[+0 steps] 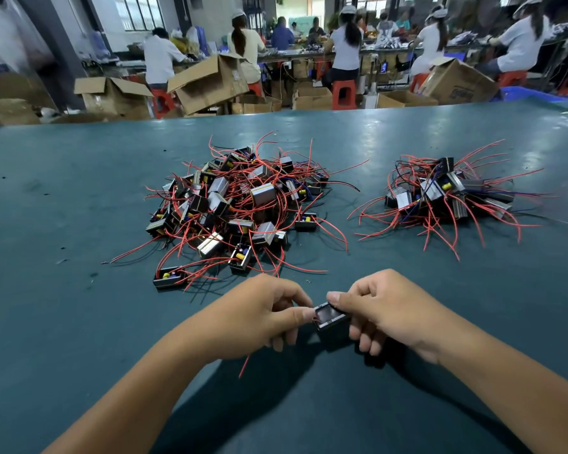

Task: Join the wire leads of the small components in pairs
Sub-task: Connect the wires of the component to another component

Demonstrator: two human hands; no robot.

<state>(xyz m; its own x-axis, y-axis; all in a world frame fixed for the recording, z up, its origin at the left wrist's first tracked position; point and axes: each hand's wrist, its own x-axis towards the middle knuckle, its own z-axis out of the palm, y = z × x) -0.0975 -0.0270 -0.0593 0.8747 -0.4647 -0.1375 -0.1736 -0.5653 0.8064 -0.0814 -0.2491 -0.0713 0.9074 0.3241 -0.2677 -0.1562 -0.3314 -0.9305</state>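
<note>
Component (331, 322): we grip it between both hands, nearer us than the big pile (240, 204).
Left hand (263, 314): pinches its left end.
Right hand (382, 309): fingers curled round it.

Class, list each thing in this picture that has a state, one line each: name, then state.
Left hand: pinching a red wire.
Right hand: gripping a black component.
Left pile: loose, tangled.
Right pile: bunched, leads splayed.
Cardboard box: open, tilted.

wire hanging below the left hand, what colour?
Red. The wire trails down from under the left hand; the head view shows it clearly against the green table.
</note>
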